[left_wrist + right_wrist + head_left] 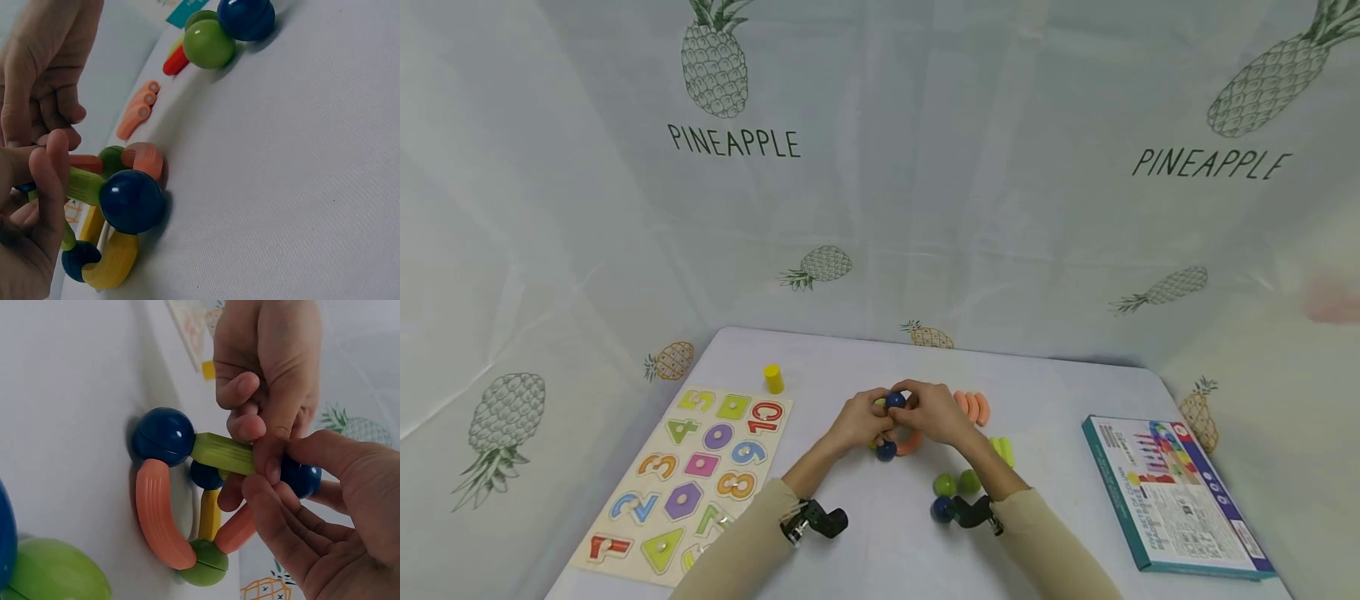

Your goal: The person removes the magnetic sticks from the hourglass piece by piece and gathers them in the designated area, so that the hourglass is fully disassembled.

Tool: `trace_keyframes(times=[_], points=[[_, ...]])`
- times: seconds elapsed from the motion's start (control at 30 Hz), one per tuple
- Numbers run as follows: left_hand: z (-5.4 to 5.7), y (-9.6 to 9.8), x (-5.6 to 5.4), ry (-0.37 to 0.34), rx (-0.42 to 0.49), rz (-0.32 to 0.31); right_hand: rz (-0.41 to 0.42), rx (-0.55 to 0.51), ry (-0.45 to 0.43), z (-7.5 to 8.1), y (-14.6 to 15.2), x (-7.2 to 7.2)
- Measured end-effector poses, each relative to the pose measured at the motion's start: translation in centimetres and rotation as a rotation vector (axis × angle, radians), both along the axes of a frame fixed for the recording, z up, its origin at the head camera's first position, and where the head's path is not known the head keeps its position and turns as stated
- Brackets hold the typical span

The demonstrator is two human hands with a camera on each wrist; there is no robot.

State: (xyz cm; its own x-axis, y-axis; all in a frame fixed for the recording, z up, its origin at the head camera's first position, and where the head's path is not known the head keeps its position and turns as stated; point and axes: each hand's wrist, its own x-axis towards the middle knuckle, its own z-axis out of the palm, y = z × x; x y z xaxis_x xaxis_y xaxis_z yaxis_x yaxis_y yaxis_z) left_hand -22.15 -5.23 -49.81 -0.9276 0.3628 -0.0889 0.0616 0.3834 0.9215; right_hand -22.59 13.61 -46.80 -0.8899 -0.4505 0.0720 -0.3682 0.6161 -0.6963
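Both hands work on one structure of coloured building sticks and balls standing on the table. My left hand pinches a yellow-green stick that rises from a low blue ball. At the stick's upper end is another blue ball, which my right hand grips between thumb and fingers. Curved orange sticks join at a green ball on the structure. In the left wrist view, a curved yellow stick and a further blue ball show low down. Fingers partly hide the upper joint.
Loose green balls and a blue ball lie by the right forearm. Beyond are orange sticks and yellow-green sticks. A number puzzle board and yellow cylinder are left; a flat box lies right.
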Motion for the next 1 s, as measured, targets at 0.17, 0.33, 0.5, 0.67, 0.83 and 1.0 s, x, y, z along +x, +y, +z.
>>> trace_keyframes(times=[0.17,0.33,0.5,0.67,0.83,1.0], points=[[-0.2,0.1,0.0,-0.057,0.062,0.0,-0.001,0.015,-0.011,0.1,0.0,0.0],[-0.1,0.1,0.0,-0.064,0.096,0.008,0.011,-0.003,-0.023,0.1,0.1,0.0],[-0.2,0.1,-0.1,-0.112,0.145,0.02,0.015,-0.016,-0.045,0.1,0.2,0.0],[-0.4,0.1,-0.2,-0.141,0.182,0.031,0.021,-0.024,-0.043,-0.1,0.4,0.0],[-0.3,0.1,-0.1,-0.14,0.179,0.027,0.034,-0.055,-0.066,-0.2,0.8,-0.1],[-0.2,0.1,-0.1,-0.144,0.171,0.033,0.045,-0.146,-0.138,-0.2,1.4,-0.2]])
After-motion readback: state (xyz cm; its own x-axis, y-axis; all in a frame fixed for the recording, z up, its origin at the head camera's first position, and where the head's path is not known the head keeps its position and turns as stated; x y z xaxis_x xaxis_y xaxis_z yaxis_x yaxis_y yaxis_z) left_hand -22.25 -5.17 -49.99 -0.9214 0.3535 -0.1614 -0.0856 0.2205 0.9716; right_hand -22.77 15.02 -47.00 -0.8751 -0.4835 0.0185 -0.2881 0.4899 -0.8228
